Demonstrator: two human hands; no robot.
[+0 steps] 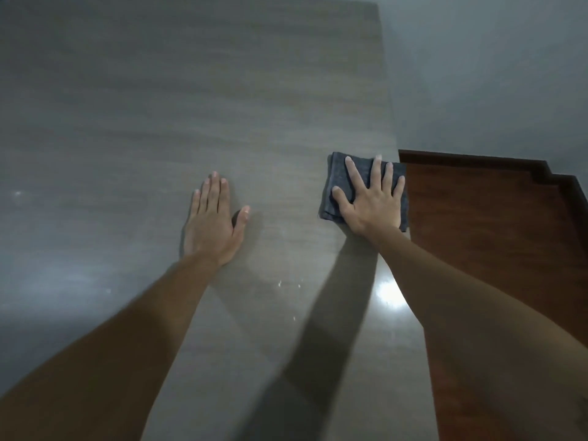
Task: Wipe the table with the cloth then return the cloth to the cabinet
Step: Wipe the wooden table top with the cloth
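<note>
A folded dark grey cloth (339, 183) lies flat on the glossy grey-brown table (222, 106), close to its right edge. My right hand (370, 202) presses on the cloth with fingers spread and straight, covering most of it. My left hand (213, 218) rests flat on the bare tabletop to the left of the cloth, fingers together and thumb out, touching nothing else.
A reddish-brown wooden piece of furniture (493, 237) stands against the table's right edge, lower than the tabletop. A grey floor or wall (493, 74) fills the upper right. Small white specks (280, 284) lie on the table between my forearms.
</note>
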